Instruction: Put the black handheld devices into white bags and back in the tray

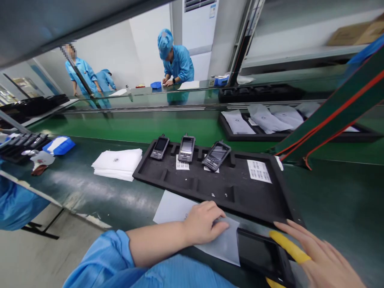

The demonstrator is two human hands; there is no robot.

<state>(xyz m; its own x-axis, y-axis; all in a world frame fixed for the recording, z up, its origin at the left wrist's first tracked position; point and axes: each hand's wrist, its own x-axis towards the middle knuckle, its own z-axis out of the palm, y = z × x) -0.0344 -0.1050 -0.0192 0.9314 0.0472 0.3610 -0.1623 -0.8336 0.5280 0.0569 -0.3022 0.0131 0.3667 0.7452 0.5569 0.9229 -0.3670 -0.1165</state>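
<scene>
My left hand point(205, 222) lies on a thin white bag point(174, 206), its fingers curled at the bag's open end. At that opening is a black handheld device point(260, 253) with a dark screen; whether its end is inside is hard to tell. My right hand point(321, 256), wearing yellow finger cots on two fingers, grips the device's other end between thumb and fingers. Just beyond, a black tray point(252, 200) carries three handheld radios with screens and keypads: one on the left point(160, 147), one in the middle point(186, 149), and one tilted point(216, 155).
White bags point(117, 162) are stacked left of the tray. A label sheet point(259, 171) lies in it. Behind, another tray point(255, 137) holds several bagged items. A green post point(336, 108) slants across the right. Co-workers in blue point(180, 60) are across the line.
</scene>
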